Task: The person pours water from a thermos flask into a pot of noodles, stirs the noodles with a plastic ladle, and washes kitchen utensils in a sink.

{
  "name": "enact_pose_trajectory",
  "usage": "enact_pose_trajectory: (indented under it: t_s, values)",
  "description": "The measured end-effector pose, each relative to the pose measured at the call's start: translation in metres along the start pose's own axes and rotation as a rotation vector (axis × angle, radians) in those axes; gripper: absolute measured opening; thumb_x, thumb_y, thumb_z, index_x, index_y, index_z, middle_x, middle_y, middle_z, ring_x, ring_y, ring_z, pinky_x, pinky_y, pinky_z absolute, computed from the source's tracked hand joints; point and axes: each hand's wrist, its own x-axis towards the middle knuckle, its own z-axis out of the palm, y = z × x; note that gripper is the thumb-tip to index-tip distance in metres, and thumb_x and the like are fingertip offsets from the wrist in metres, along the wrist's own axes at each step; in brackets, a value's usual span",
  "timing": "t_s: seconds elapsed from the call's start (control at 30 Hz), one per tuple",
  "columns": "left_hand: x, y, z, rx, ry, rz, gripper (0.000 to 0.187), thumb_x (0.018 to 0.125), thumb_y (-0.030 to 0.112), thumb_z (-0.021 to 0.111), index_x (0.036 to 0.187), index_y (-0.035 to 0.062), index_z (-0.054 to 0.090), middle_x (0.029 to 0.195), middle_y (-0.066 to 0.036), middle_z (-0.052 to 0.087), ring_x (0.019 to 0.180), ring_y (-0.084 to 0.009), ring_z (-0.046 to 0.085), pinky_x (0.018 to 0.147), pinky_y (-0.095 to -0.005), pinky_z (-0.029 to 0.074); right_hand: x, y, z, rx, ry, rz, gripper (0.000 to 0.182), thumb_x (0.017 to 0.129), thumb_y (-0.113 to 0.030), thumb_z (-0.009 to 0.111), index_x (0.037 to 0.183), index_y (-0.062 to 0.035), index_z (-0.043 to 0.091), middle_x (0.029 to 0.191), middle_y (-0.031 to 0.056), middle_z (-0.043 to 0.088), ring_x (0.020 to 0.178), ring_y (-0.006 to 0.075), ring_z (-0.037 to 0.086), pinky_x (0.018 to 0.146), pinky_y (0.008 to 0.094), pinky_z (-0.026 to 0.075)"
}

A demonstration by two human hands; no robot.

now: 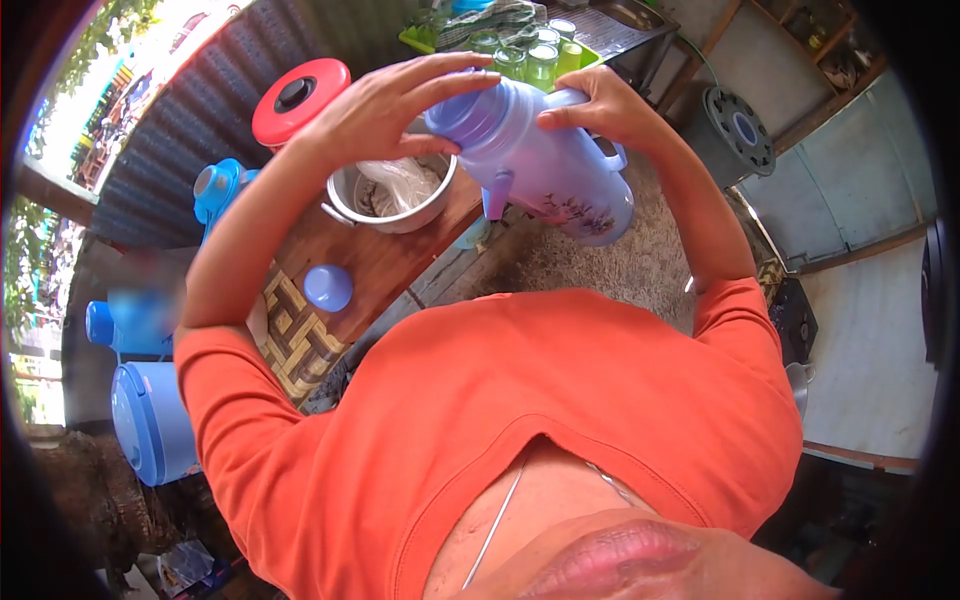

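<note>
A light purple thermos (545,160) with a floral print hangs tilted, its top toward the upper left. My right hand (600,105) is closed on its handle. Curved around the thermos's top end is my left hand (400,100), fingers over the far side and thumb on the near side. The hand partly hides the top. Below and left, a small blue-purple cup or cap (328,288) rests on the wooden table (385,265). A white pot (405,215) holding a clear plastic bag stands behind it.
A red lidded container (300,100) stands at the back left. Glasses (541,65) sit in a green tray (590,60) beyond the thermos. Blue jugs (215,190) and a blue cooler (155,420) are at left. A dark round drum-like object (738,130) is at the right.
</note>
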Motion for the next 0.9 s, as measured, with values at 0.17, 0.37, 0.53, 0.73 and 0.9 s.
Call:
enact_pose_trajectory:
  t_s: [0.17, 0.37, 0.53, 0.73, 0.9]
  values:
    - [-0.005, -0.012, -0.001, 0.03, -0.032, 0.095, 0.07, 0.073, 0.031, 0.071, 0.132, 0.0116, 0.039, 0.127, -0.014, 0.044, 0.115, -0.0325, 0.046, 0.094, -0.041, 0.043, 0.0, -0.008, 0.009, 0.027, -0.023, 0.053, 0.045, 0.068, -0.042, 0.077, 0.074, 0.0009, 0.062, 0.063, 0.0009, 0.055, 0.058, 0.0077, 0.05, 0.052, 0.0263, 0.042]
    - [-0.015, -0.02, 0.032, -0.115, 0.079, -0.31, 0.054, 0.084, 0.046, 0.055, 0.123, 0.0107, 0.043, 0.115, -0.019, 0.051, 0.1, -0.0357, 0.054, 0.086, -0.0409, 0.047, 0.006, -0.013, 0.028, -0.167, 0.076, 0.027, 0.047, 0.071, -0.043, 0.074, 0.078, 0.0024, 0.062, 0.064, 0.0041, 0.058, 0.059, 0.0099, 0.054, 0.055, 0.0272, 0.044]
    - [0.0, -0.02, 0.001, -0.483, -0.177, -0.738, 0.062, 0.082, 0.049, 0.059, 0.131, 0.0185, 0.039, 0.109, -0.016, 0.058, 0.091, -0.0276, 0.062, 0.079, -0.0365, 0.052, 0.018, -0.005, 0.04, -0.219, 0.04, 0.069, 0.047, 0.073, -0.042, 0.073, 0.083, 0.0031, 0.063, 0.069, 0.0064, 0.061, 0.063, 0.012, 0.057, 0.059, 0.0276, 0.045]
    - [-0.034, -0.044, 0.004, -0.527, -0.166, -0.363, 0.071, 0.075, 0.031, 0.073, 0.134, 0.0164, 0.037, 0.107, -0.013, 0.057, 0.089, -0.0199, 0.062, 0.077, -0.0294, 0.054, 0.036, -0.006, 0.045, -0.278, -0.045, 0.095, 0.051, 0.074, -0.043, 0.071, 0.087, 0.0051, 0.063, 0.072, 0.0103, 0.063, 0.067, 0.0151, 0.061, 0.064, 0.0298, 0.048]
    - [-0.035, -0.059, 0.022, -0.646, -0.232, -1.177, 0.073, 0.077, 0.063, 0.055, 0.128, 0.0122, 0.043, 0.094, -0.017, 0.058, 0.062, -0.0199, 0.065, 0.058, -0.0315, 0.056, 0.052, -0.007, 0.056, -0.364, -0.102, 0.105, 0.052, 0.076, -0.046, 0.067, 0.086, 0.005, 0.063, 0.072, 0.0127, 0.064, 0.065, 0.0179, 0.062, 0.063, 0.0327, 0.049]
